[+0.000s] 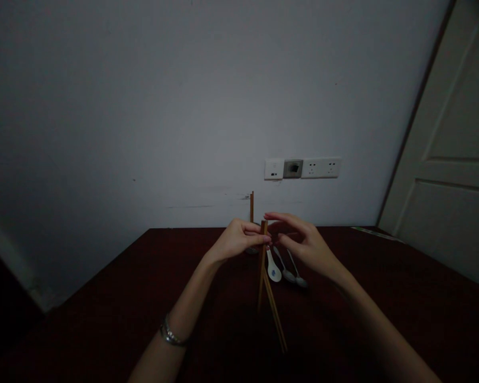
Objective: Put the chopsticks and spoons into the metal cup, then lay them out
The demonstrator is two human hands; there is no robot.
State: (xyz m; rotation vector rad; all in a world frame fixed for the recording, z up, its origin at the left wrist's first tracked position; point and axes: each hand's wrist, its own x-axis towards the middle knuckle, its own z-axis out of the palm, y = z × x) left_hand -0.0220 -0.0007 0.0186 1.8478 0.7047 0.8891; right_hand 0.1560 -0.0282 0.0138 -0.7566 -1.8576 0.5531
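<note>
My left hand (239, 238) pinches wooden chopsticks (262, 266) near their top end, holding them upright, close to vertical. My right hand (303, 242) is just to the right of their tops, its fingers curved and apart, with nothing visible in them. Below, more chopsticks (277, 319) slant toward me on the dark table. Behind the hands lie a white spoon (274, 271) with a blue mark, a metal spoon (288, 275) and a second metal spoon (300, 282). Further chopsticks (252, 206) stand up behind my left hand, their lower part hidden by it.
The dark red table (135, 298) reaches back to a pale wall (163, 133) with sockets (321, 168). A flat strip (377, 233) lies at the table's far right corner, near a white door (455, 191). The light is dim.
</note>
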